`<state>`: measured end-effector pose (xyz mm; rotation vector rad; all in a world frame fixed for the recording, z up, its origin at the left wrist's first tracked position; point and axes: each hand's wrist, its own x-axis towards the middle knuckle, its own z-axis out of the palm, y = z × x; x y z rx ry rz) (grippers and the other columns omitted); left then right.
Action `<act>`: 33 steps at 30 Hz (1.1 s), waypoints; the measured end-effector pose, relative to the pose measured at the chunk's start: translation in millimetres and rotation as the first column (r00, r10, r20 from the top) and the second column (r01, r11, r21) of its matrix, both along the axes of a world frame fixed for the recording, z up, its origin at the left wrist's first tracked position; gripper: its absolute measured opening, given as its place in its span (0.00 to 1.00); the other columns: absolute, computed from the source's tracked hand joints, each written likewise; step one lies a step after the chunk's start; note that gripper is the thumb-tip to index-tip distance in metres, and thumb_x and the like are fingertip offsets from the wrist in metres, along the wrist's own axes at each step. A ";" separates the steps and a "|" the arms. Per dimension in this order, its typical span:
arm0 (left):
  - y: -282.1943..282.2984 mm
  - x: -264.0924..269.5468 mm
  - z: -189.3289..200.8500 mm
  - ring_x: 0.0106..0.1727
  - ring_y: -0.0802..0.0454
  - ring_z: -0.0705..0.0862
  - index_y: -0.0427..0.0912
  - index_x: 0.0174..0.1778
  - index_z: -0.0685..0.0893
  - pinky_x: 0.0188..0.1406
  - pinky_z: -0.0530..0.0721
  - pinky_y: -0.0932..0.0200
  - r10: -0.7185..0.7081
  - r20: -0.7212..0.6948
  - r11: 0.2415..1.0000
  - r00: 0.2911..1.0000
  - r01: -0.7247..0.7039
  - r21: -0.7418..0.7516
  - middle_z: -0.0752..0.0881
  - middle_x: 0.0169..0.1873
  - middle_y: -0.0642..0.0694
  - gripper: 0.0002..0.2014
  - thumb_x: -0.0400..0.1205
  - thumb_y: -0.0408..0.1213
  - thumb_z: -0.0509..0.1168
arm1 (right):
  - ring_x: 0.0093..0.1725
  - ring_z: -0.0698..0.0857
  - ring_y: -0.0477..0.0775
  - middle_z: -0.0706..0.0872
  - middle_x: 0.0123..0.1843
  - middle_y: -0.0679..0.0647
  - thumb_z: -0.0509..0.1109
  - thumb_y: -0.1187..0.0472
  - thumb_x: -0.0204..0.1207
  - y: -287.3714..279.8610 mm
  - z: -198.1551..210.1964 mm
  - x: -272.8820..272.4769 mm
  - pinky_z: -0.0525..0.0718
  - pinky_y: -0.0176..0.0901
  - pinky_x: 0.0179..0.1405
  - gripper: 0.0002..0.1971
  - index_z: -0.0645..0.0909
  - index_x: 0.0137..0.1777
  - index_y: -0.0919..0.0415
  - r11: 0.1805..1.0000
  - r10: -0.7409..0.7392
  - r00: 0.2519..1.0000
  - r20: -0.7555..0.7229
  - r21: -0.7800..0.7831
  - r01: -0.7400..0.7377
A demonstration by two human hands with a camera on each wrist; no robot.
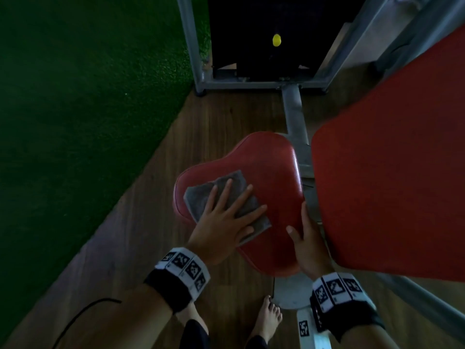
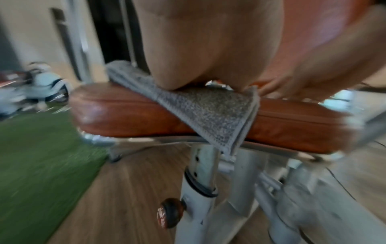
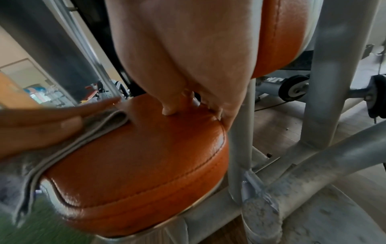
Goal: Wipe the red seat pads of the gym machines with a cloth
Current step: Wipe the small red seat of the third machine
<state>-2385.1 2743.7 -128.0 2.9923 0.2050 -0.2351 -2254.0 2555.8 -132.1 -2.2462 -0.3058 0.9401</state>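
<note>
A red seat pad [image 1: 266,162] sits on a grey post in the middle of the head view. A folded grey cloth [image 1: 226,182] lies on its left half. My left hand [image 1: 226,217] presses flat on the cloth with straight, spread fingers. In the left wrist view the cloth [image 2: 208,112] hangs over the seat's [image 2: 125,112] near edge under my palm [image 2: 208,41]. My right hand [image 1: 304,238] holds the seat's right edge, thumb on top and fingers down its side. The right wrist view shows that thumb [image 3: 169,110] touching the seat [image 3: 146,156] beside the cloth [image 3: 100,125].
A large red back pad [image 1: 390,172] stands close on the right. The grey machine frame [image 1: 294,114] and a dark weight stack with a yellow pin [image 1: 276,40] lie ahead. Green turf [image 1: 75,122] borders the wooden floor [image 1: 201,122] at left. My bare feet [image 1: 269,318] stand below the seat.
</note>
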 end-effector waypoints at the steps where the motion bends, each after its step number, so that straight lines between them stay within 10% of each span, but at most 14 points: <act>1: 0.8 4.2 0.8 0.84 0.33 0.43 0.63 0.83 0.44 0.80 0.47 0.30 0.031 0.019 0.999 0.999 -0.030 -0.029 0.44 0.85 0.45 0.28 0.88 0.57 0.46 | 0.80 0.65 0.54 0.59 0.85 0.53 0.60 0.54 0.85 -0.8 0.2 0.1 0.66 0.51 0.75 0.36 0.42 0.85 0.39 1.000 0.010 1.000 0.003 0.000 -0.010; 15: 38.4 -19.5 8.9 0.83 0.33 0.42 0.59 0.84 0.45 0.79 0.51 0.36 0.532 -0.043 0.842 0.845 -0.534 -0.073 0.42 0.85 0.44 0.32 0.85 0.63 0.44 | 0.83 0.57 0.54 0.52 0.86 0.52 0.59 0.54 0.86 -0.6 1.9 1.1 0.61 0.51 0.77 0.36 0.40 0.85 0.40 0.999 0.038 0.999 -0.018 -0.006 -0.038; 23: 46.4 0.4 19.9 0.83 0.35 0.36 0.63 0.82 0.40 0.77 0.47 0.25 0.751 -0.283 0.504 0.596 -0.795 -0.337 0.33 0.83 0.52 0.37 0.82 0.62 0.55 | 0.83 0.58 0.56 0.51 0.86 0.56 0.58 0.56 0.86 0.5 2.2 2.6 0.60 0.53 0.78 0.36 0.37 0.84 0.40 0.999 0.051 0.998 -0.032 0.007 -0.051; 29: 29.6 -10.1 10.6 0.84 0.40 0.47 0.50 0.84 0.35 0.77 0.57 0.34 0.910 -0.054 0.309 0.412 -0.757 -0.575 0.40 0.84 0.46 0.44 0.83 0.54 0.61 | 0.83 0.57 0.56 0.50 0.87 0.52 0.58 0.55 0.86 -0.1 2.0 3.4 0.60 0.57 0.79 0.37 0.36 0.84 0.38 0.998 0.051 0.997 -0.065 0.025 -0.049; 33: -12.6 -27.2 -6.9 0.84 0.50 0.52 0.48 0.83 0.35 0.82 0.58 0.42 0.973 -0.170 -0.081 0.155 -0.462 -0.883 0.48 0.84 0.46 0.48 0.82 0.45 0.67 | 0.83 0.57 0.56 0.50 0.87 0.52 0.58 0.54 0.86 -0.8 0.3 3.2 0.61 0.57 0.79 0.37 0.36 0.84 0.38 0.998 0.059 0.997 -0.058 0.031 -0.057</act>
